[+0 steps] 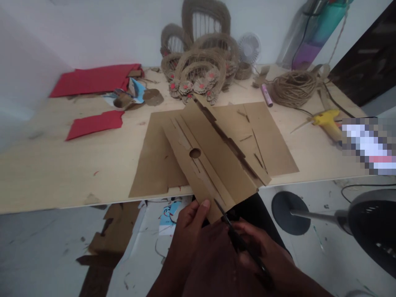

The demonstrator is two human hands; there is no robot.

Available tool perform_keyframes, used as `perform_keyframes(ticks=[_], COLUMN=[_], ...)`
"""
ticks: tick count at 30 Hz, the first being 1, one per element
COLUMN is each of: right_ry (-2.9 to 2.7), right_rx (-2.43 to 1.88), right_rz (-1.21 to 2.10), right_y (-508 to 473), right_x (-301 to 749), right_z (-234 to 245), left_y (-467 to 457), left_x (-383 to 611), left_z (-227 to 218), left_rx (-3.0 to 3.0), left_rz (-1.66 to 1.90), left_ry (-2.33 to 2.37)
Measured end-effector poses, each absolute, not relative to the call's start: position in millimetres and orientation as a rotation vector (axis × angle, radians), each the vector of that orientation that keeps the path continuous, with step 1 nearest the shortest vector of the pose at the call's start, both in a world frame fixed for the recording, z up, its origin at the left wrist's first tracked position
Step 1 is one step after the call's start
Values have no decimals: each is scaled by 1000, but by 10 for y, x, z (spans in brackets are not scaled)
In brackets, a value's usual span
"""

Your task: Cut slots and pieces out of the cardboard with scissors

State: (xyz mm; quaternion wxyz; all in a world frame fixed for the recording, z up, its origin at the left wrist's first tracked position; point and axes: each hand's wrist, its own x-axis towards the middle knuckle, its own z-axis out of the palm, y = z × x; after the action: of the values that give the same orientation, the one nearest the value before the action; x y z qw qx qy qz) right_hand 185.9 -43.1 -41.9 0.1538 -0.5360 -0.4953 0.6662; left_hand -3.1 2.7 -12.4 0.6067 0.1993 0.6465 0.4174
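A folded piece of brown cardboard [216, 144] with a round hole and torn strips lies tilted over the table's front edge. My left hand [193, 214] pinches its near corner between thumb and fingers. In my right hand [260, 243] is a pair of dark scissors [232, 231], the fingers wrapped round the handles. The blade tips are at the cardboard's near edge, just right of my left thumb. Part of the scissors is hidden by my fingers. Beneath the folded piece a flat cardboard sheet [272, 144] rests on the table.
Twine-wrapped frames with paper flowers [201, 70] stand at the back. Red sheets [95, 80] lie at the left. To the right are a coil of twine [293, 88], a pink tube [266, 95] and a yellow glue gun [328, 123]. Cardboard scraps [114, 231] lie below the table.
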Motion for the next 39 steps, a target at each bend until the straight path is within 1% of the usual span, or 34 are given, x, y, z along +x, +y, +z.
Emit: perform_keyframes(ticks=[3, 7, 13, 16, 21, 24, 32, 36, 39], right_ry=[-1398, -1365, -1564, -1713, -1932, -1982, -1865, -1696, -1659], right_rx=[-1489, -1263, -1059, -1066, -1154, -1209, -1146, -980, -1087], right_rz=[1961, 2053, 2058, 1956, 1683, 1610, 1739, 1880, 1910], right_y=[-394, -305, -216, -214, -284, -329, -279, -205, -222], right_x=[1855, 1833, 1797, 1806, 1862, 1902, 1889, 1851, 1858], right_z=[-433, -329, -244, -244, -241, -248, -240, -151, -116], left_y=[20, 14, 7, 14, 9, -1, -13, -2, -13], left_x=[-18, -5, 4, 1, -7, -11, 0, -6, -10], left_z=[-81, -43, -40, -27, -16, -26, -20, 27, 38], left_rx=[389, 389, 433, 454, 486, 506, 454, 476, 595], left_rz=[979, 969, 951, 952, 949, 921, 942, 898, 853], left_ry=[1500, 1524, 1495, 1476, 1405, 1375, 1522, 1463, 1410])
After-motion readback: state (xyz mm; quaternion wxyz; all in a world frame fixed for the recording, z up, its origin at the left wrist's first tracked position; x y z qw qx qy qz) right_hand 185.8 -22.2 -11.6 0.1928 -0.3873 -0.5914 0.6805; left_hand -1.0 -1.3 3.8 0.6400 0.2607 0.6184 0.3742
